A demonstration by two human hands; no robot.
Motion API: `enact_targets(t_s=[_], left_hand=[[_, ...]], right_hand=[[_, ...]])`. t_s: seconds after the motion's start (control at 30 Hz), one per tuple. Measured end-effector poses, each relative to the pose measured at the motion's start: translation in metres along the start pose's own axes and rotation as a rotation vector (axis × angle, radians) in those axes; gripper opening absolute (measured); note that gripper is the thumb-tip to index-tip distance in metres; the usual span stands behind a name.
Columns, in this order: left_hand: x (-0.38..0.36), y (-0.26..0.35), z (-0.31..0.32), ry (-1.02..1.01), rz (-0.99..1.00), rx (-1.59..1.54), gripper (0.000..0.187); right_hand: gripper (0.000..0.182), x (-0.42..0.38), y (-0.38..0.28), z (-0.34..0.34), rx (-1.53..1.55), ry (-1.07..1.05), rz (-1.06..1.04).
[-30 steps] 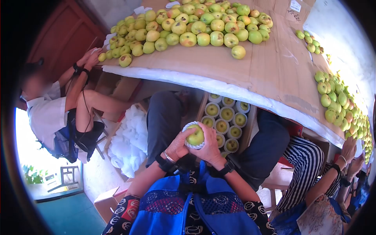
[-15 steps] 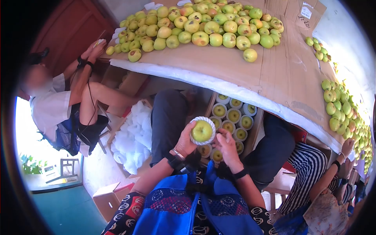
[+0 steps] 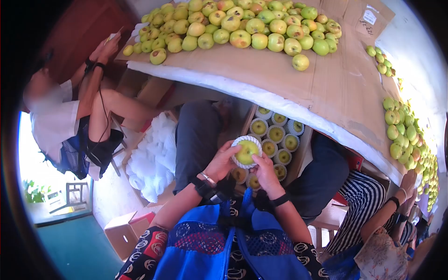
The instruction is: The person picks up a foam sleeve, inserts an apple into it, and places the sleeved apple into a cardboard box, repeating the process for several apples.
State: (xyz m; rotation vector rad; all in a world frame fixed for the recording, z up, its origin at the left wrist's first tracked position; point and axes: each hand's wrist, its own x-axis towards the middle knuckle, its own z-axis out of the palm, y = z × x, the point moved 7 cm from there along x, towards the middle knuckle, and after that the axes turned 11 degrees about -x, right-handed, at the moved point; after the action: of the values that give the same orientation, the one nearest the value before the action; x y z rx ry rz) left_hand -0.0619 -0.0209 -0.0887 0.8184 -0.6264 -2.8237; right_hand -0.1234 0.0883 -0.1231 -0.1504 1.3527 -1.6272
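My left hand [image 3: 223,162] grips a green-yellow apple [image 3: 248,150] sleeved in a white foam net [image 3: 237,158]. My right hand [image 3: 265,171] touches the net's lower right edge with its fingertips. Both hands hover over a box [image 3: 304,148] between my knees, where several netted apples [image 3: 276,134] stand in rows.
A cardboard-covered table [image 3: 280,74] carries a big heap of loose apples [image 3: 233,23], with more apples [image 3: 401,130] along its right side. A pile of white foam nets [image 3: 151,161] lies left of my leg. One person sits at left, another's hands [image 3: 408,179] reach the table at right.
My left hand has kept the netted apple over the box. My right hand came off it half a second ago and now touches the net again. The view shifted slightly.
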Motion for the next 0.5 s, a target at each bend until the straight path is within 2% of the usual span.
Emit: enact_targets(t_s=[0.03,0.1,0.17,0.23,0.3,0.37,0.47,0.5], left_hand=[[0.000,-0.002,-0.007,0.047,0.001,0.110,0.040],[0.004,-0.002,-0.014,0.080,0.026,0.059,0.042],[0.007,-0.004,-0.017,0.109,0.049,0.004,0.044],[0.007,-0.001,-0.014,0.065,0.127,-0.017,0.046],[0.013,-0.005,-0.020,0.093,0.122,0.026,0.048],[0.014,-0.008,-0.023,0.126,0.111,0.067,0.050],[0.016,-0.005,-0.035,0.303,0.138,0.116,0.066],[0.013,-0.003,-0.037,0.316,0.126,0.098,0.066]], right_hand=[[0.039,0.002,0.004,-0.002,-0.036,-0.016,0.029],[0.040,0.003,0.005,0.004,-0.070,-0.030,0.071],[0.041,0.001,0.003,0.005,-0.087,0.051,0.083],[0.042,-0.001,0.002,0.007,-0.126,0.051,0.129],[0.044,-0.002,0.006,0.006,-0.065,0.111,0.199],[0.042,0.005,0.014,0.006,0.009,0.075,0.164],[0.039,0.017,0.021,-0.017,0.215,0.198,0.179],[0.039,0.022,0.014,-0.026,0.262,0.267,0.167]])
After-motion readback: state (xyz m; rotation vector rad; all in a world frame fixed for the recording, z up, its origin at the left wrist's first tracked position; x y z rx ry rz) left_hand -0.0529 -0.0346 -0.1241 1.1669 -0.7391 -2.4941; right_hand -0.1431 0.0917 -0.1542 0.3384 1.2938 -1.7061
